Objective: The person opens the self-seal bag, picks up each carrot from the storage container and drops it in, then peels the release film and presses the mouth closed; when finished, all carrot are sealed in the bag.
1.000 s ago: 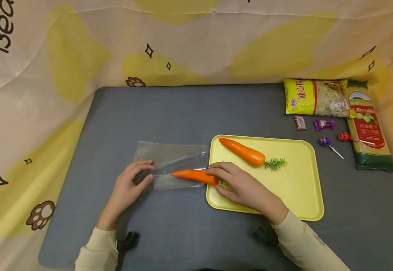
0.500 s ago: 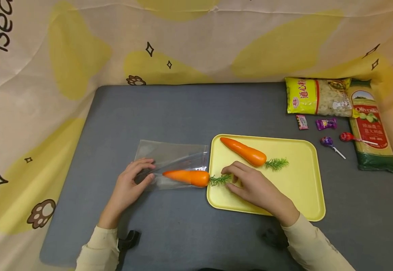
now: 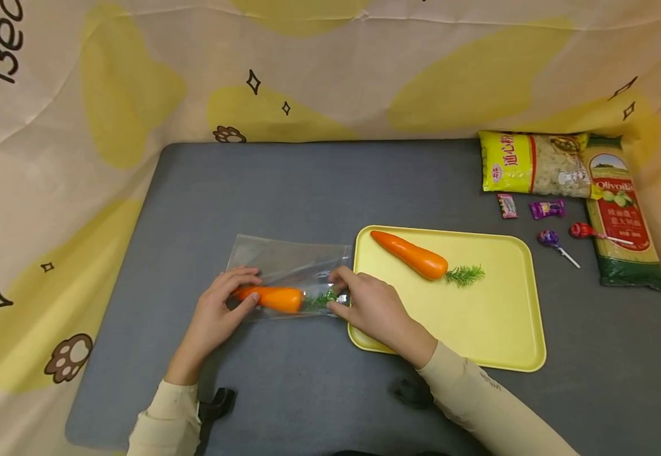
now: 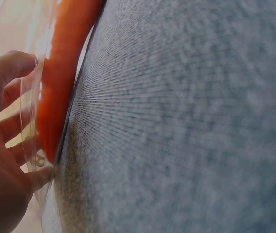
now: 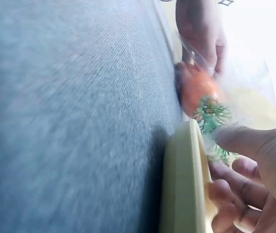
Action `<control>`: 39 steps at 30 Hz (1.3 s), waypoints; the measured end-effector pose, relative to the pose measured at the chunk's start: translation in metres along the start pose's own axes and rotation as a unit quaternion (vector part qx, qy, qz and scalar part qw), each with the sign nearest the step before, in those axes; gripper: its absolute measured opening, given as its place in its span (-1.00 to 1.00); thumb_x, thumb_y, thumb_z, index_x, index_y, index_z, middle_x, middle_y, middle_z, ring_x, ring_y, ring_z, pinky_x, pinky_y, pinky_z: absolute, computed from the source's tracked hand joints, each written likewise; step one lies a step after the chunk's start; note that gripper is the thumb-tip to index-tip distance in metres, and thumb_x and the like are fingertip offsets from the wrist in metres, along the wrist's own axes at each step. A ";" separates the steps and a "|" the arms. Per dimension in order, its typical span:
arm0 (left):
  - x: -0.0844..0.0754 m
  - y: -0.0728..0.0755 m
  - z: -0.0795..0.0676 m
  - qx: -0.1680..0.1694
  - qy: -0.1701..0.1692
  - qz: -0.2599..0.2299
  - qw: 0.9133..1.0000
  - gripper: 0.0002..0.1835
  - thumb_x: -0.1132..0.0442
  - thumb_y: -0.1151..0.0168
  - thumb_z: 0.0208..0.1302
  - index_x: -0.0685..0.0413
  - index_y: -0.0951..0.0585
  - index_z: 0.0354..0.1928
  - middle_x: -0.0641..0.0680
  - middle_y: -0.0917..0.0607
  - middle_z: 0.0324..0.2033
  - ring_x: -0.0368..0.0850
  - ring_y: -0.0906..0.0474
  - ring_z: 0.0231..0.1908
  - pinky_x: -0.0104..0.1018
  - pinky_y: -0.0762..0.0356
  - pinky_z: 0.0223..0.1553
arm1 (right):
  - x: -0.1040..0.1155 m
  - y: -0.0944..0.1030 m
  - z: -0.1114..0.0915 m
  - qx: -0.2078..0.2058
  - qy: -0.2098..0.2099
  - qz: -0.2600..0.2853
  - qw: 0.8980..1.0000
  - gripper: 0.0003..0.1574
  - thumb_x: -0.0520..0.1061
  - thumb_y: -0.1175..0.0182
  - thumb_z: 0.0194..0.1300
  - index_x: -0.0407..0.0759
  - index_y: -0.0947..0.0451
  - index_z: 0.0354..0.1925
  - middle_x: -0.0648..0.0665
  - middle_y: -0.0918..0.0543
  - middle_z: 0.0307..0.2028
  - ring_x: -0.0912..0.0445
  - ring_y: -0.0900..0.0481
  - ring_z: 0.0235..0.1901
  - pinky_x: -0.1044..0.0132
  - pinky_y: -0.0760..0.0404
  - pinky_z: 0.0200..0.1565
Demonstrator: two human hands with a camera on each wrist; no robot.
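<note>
A clear plastic bag (image 3: 285, 253) lies flat on the grey table, its mouth by the tray's left edge. Inside it is an orange carrot (image 3: 279, 299) with green leaves (image 3: 319, 300), tip to the left. My left hand (image 3: 220, 310) rests on the bag's closed end, thumb and fingers apart around the carrot's tip. At the bag's mouth my right hand (image 3: 373, 308) holds the leaves between thumb and curled fingers. In the right wrist view the leaves (image 5: 211, 116) touch the thumb. A second carrot (image 3: 410, 255) lies on the yellow tray (image 3: 467, 323).
At the back right lie a yellow pasta bag (image 3: 507, 161) and a red and green package (image 3: 623, 221). Near them are a pink candy (image 3: 507, 206), a purple candy (image 3: 547, 209), a purple lollipop (image 3: 548, 238) and a red lollipop (image 3: 581, 230). A patterned cloth (image 3: 319, 69) hangs behind.
The carrot has slid left, fully into the bag, leaves included. My right hand first drew back to the leaves, then moved left to the bag's mouth. My left hand stays put.
</note>
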State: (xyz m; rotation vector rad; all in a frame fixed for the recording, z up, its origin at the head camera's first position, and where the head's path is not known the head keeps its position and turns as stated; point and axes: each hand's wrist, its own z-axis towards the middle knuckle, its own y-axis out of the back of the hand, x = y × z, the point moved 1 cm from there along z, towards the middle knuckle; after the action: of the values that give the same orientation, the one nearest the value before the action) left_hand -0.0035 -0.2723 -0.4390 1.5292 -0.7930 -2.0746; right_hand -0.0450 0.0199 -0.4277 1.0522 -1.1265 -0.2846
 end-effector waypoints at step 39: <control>0.001 0.001 0.002 0.006 0.005 0.006 1.000 -0.76 0.29 -0.32 0.18 0.00 -0.63 -0.09 0.05 -0.57 0.08 0.03 -0.36 0.19 0.22 0.00 0.28 | -0.076 0.090 -0.069 -0.129 -0.045 0.050 0.989 -0.39 -0.08 -0.48 -0.02 0.09 -0.49 0.03 0.14 -0.52 -0.10 0.26 -0.45 -0.19 0.50 -0.49 -0.14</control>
State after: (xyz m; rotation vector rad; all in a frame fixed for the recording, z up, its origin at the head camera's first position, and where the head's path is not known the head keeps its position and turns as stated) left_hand -0.0062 -0.2732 -0.4390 1.5359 -0.8112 -2.0549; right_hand -0.0485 0.1544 -0.4032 0.7576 -1.1850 -0.3895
